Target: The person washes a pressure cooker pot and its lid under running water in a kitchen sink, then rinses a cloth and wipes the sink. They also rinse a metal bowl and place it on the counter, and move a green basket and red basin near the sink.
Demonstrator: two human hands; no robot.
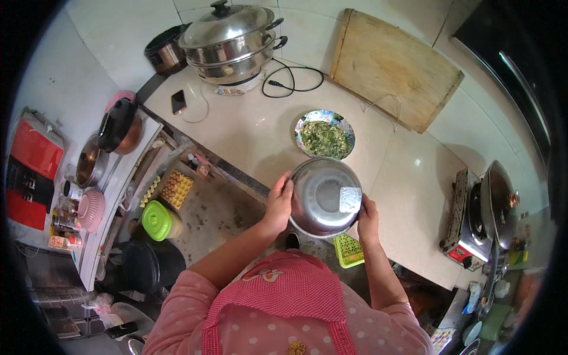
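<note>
Both my hands hold a stainless steel bowl by its rim at the counter's front edge. The bowl shows its rounded underside, which bears a pale sticker. My left hand grips the left side of the rim, and my right hand grips the right side. Just beyond the bowl, a floral-patterned plate stands on the tiled counter, with a chopped green mixture on it. Whether anything lies on the hidden side of the bowl cannot be seen.
A steel steamer pot stands at the back left near a black power cord and a phone. A wooden board leans on the wall above a wire stand. At right, a wok sits on a gas stove.
</note>
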